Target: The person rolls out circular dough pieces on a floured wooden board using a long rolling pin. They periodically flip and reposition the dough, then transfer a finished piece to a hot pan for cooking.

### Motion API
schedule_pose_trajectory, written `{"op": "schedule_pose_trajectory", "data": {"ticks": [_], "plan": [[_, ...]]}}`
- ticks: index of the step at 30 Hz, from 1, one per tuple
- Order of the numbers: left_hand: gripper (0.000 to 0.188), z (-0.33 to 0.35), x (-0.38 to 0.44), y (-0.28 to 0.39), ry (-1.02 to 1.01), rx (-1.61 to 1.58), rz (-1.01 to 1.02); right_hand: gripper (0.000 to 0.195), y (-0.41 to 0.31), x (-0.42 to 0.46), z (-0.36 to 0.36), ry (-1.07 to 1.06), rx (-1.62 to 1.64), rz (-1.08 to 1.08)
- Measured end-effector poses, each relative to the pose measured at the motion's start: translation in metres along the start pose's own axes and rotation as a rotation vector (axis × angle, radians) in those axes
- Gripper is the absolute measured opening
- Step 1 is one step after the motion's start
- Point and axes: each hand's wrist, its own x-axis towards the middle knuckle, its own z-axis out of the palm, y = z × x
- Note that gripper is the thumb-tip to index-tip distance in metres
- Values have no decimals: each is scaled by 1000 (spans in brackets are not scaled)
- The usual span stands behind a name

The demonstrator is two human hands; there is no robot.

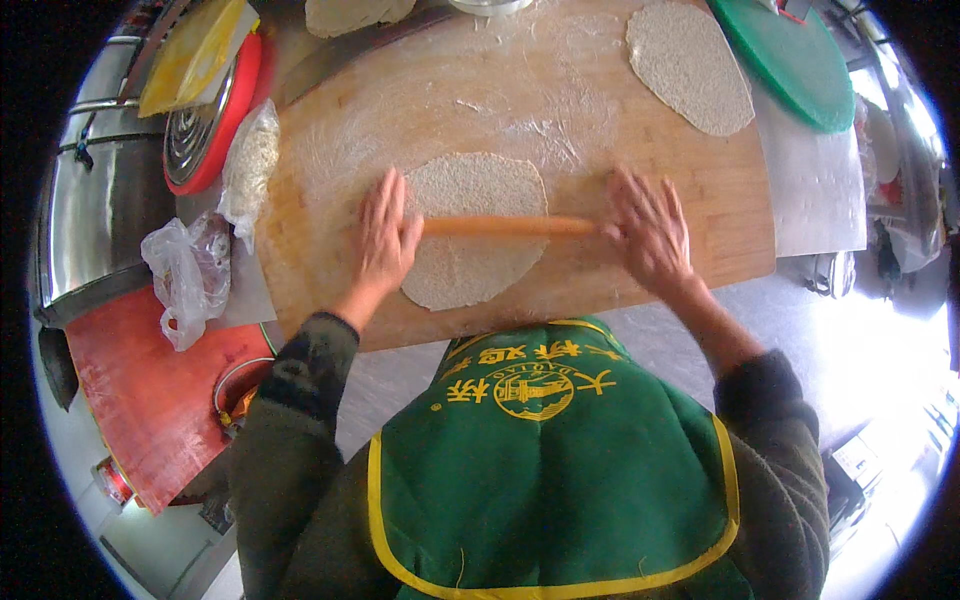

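Note:
A wooden rolling pin (510,226) lies crosswise over a thin, speckled oval sheet of dough (480,184). My left hand (386,236) is on the pin's left end, fingers stretched forward and the thumb beside the wood. At the other end, my right hand (651,229) presses down with its fingers spread, slightly blurred. Both palms hide the tips of the pin. Beneath the dough is a floured wooden board (330,169).
Another dough sheet (690,67) lies at the board's far right, near a green round lid (795,67). More dough (356,15) and a bowl rim (491,6) show at the far edge. Plastic bags (187,277), a red-rimmed round lid (214,120) and a red board (157,397) flank the left.

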Motion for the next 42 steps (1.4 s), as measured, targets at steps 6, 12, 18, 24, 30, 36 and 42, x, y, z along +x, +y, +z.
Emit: {"op": "schedule_pose_trajectory", "data": {"ticks": [6, 12, 18, 24, 30, 36, 42], "plan": [[64, 21, 122, -18, 189, 159, -252, 57, 53, 104, 19, 282, -97, 145], [65, -3, -2, -1, -4, 31, 92, 58, 5, -4, 7, -60, -43, -86], [62, 18, 113, -27, 176, 167, -68, 52, 49, 87, 13, 177, -104, 21], [62, 6, 84, -12, 93, 209, -6, 58, 27, 56, 6, 125, -15, -2], [64, -4, 20, -18, -50, -21, 161, 60, 4, 5, 3, -46, -8, -95], [60, 26, 132, -33, 180, 174, -65, 54, 50, 103, 11, 221, -99, 64], [68, -14, 3, -8, -65, 23, 129, 58, -11, -8, -3, -52, 67, -130]]}}
